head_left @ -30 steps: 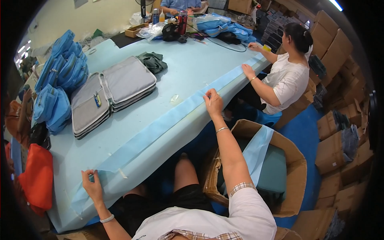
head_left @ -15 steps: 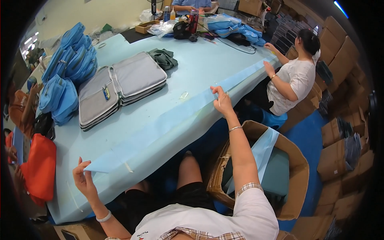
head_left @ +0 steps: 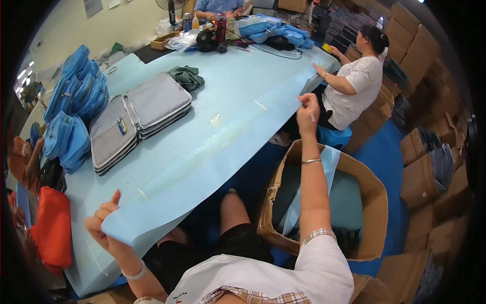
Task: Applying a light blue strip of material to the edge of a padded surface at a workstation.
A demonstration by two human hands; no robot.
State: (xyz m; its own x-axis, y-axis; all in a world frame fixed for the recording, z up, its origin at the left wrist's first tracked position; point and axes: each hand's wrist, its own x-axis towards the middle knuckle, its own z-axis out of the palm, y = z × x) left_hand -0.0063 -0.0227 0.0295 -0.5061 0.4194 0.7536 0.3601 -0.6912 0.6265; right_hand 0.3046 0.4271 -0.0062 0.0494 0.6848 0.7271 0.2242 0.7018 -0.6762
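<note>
A long light blue sheet (head_left: 212, 187) is stretched along the near edge of the table, between my two hands. At its near left corner, my left hand (head_left: 107, 225) is closed on the sheet, with the index finger raised and the edge curling beside it. My right hand (head_left: 308, 116) pinches the sheet's edge farther along to the right. A small pale thing shows at the right hand's fingers; I cannot make out what it is. Pale tape strips, one of them near the left hand (head_left: 143, 194), lie on the light blue table covering (head_left: 243, 76).
Grey padded bag panels (head_left: 157, 99) are stacked beyond the sheet, with blue bags (head_left: 76, 96) piled left and a red bag (head_left: 50, 228) at the left edge. A carton (head_left: 374, 202) holding dark green pieces stands at my right. A co-worker (head_left: 359, 86) sits at the far right.
The sheet has gone from a narrow folded strip to a wider spread along the table edge. My right hand has moved right; my left hand has closed further around the corner.
</note>
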